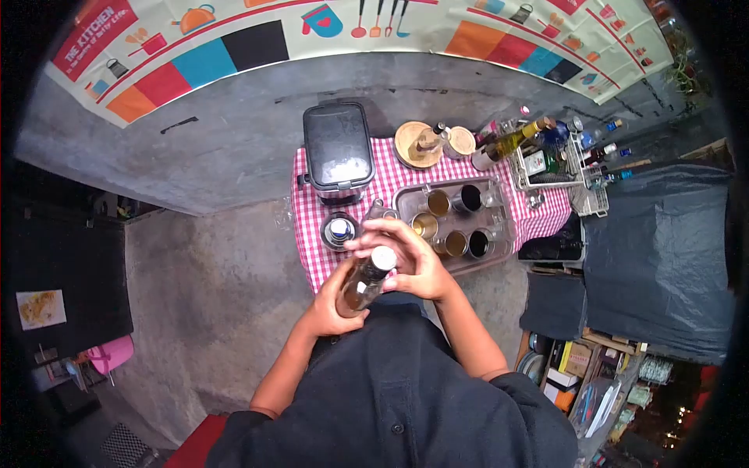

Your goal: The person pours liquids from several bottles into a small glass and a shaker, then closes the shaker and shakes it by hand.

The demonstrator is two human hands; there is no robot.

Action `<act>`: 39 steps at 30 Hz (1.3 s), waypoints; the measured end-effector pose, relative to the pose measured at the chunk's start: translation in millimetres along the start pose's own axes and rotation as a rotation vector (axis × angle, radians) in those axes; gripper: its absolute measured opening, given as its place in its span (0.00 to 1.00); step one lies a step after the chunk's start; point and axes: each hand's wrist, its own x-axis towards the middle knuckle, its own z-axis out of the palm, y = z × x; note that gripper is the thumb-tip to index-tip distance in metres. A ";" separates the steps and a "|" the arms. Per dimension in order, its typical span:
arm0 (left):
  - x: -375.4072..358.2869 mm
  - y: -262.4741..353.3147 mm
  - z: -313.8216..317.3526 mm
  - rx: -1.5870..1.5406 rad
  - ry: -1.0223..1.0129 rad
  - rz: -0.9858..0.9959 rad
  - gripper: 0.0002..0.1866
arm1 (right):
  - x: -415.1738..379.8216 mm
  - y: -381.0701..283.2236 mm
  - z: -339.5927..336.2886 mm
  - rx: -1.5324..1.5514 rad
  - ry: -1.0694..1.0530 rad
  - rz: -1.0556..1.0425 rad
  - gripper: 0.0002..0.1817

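My left hand (321, 310) is wrapped around a glass bottle (359, 290) with a pale cap, held upright close in front of my chest. My right hand (417, 267) is beside the bottle's top, fingers stretched and apart, the thumb right at the neck. Beyond my hands a tray (499, 187) holds several glass mugs, among them a mug of brown liquid (438, 203) and a mug of very dark liquid (470, 197). To the left of the tray sits a round dark dish (329, 242) with a small white and blue item in it.
A black lidded bin (338, 144) stands at the back left of the checkered tablecloth (308, 234). Behind the tray are a round wooden board (409, 156) and a tall yellowish bottle (507, 147). At the right, a white wire basket (538, 181) contains bottles. A grey wall (234, 140) runs behind.
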 end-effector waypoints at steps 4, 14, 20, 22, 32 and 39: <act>-7.5 -3.4 -10.4 0.054 0.033 0.015 0.53 | 6.9 21.9 0.2 -0.112 0.042 -0.075 0.39; -1.5 17.1 -10.6 -0.113 0.068 -0.080 0.53 | 16.5 -13.7 8.5 -0.099 0.023 -0.026 0.34; 8.8 28.1 -14.4 -0.046 0.060 -0.045 0.53 | 38.3 -38.4 1.8 -0.712 -0.058 -0.193 0.27; 12.1 37.4 -16.1 -0.061 0.050 -0.063 0.52 | 41.0 -46.6 6.0 -0.760 -0.056 -0.219 0.24; 16.3 29.4 -22.0 0.128 0.017 0.048 0.49 | 38.7 -70.5 7.3 -0.980 -0.122 -0.233 0.26; 17.1 32.5 -21.1 0.257 -0.025 -0.014 0.49 | 30.2 -73.4 1.8 -1.164 -0.224 -0.194 0.21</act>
